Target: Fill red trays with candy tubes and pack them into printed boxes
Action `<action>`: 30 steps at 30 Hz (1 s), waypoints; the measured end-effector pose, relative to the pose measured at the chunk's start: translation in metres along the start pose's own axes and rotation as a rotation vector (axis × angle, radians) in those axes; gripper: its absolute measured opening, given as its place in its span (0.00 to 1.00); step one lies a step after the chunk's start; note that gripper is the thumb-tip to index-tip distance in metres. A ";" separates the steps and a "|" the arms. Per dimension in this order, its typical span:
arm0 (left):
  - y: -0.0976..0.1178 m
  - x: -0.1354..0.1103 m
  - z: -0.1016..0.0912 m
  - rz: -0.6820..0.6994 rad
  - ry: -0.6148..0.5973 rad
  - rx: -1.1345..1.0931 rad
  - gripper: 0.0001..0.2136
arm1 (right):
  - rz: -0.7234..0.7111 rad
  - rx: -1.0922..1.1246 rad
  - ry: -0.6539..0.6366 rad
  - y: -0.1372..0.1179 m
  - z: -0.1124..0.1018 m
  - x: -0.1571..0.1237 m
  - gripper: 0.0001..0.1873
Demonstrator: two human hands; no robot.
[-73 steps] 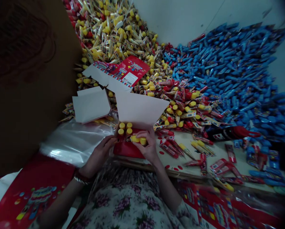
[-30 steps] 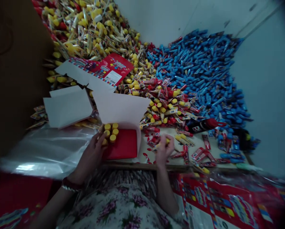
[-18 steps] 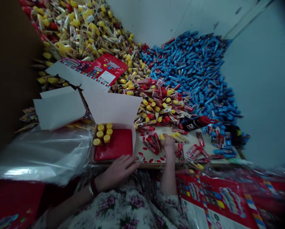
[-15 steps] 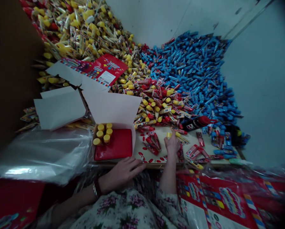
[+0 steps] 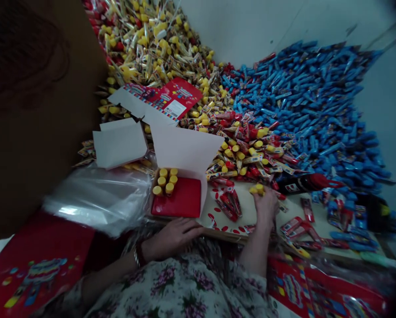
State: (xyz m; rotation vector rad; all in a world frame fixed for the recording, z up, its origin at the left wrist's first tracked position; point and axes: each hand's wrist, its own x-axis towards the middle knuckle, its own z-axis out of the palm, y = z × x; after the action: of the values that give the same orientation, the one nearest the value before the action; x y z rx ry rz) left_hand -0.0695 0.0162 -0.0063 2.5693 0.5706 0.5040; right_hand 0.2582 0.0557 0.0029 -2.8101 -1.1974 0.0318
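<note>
My right hand is closed round yellow-capped tubes, just above the worktop; their lower parts are hidden by the hand. My left hand lies flat with its fingers stretched out, at the table's front edge beside the open box. Inside that box, several upright tubes with yellow caps stand at the left and back, next to a red flat surface. Red wrapped tubes lie in a small bunch between the box and my right hand.
Heaps of yellow-capped tubes and blue tubes rise behind the worktop. A black bottle with a red top lies at right. Clear plastic bags, an open white carton and a large brown carton are at left.
My right hand has closed on yellow-capped tubes and lifted them slightly from the worktop. The view has turned left, shifting the scene rightward. My left hand stays by the box.
</note>
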 end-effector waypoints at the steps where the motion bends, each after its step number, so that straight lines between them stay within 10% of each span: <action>1: 0.001 -0.002 -0.003 -0.035 0.052 -0.027 0.20 | -0.043 0.074 0.082 -0.003 -0.007 -0.009 0.19; 4: 0.006 -0.006 -0.014 -0.155 0.292 -0.107 0.22 | -0.350 0.379 0.099 -0.023 -0.024 -0.051 0.15; 7: 0.008 -0.007 -0.021 -0.230 0.422 -0.089 0.25 | -0.910 0.624 -0.324 -0.059 -0.027 -0.105 0.12; 12: -0.005 -0.018 -0.020 -0.363 0.404 -0.001 0.18 | -1.115 0.603 -0.602 -0.107 -0.013 -0.150 0.14; 14: -0.012 -0.025 -0.020 -0.406 0.451 0.033 0.15 | -1.042 0.712 -0.611 -0.104 -0.012 -0.134 0.23; 17: -0.018 -0.031 -0.024 -0.498 0.533 0.062 0.15 | -0.574 0.685 -0.256 -0.069 -0.017 -0.083 0.18; 19: -0.020 -0.034 -0.030 -0.536 0.562 0.051 0.16 | -0.135 0.358 -0.006 -0.033 -0.018 -0.044 0.18; 21: -0.021 -0.035 -0.035 -0.528 0.579 0.048 0.15 | 0.170 0.015 -0.114 0.001 -0.015 -0.011 0.23; 25: -0.025 -0.037 -0.040 -0.483 0.571 0.066 0.13 | 0.300 -0.078 -0.283 0.033 -0.002 0.028 0.36; 30: -0.027 -0.035 -0.041 -0.462 0.577 0.090 0.13 | 0.182 -0.130 -0.332 0.009 0.012 0.027 0.39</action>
State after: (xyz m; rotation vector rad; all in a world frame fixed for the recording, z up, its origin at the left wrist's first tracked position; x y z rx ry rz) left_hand -0.1252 0.0359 0.0054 2.2371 1.3643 1.0688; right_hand 0.2829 0.0695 -0.0094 -3.1090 -1.0240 0.4663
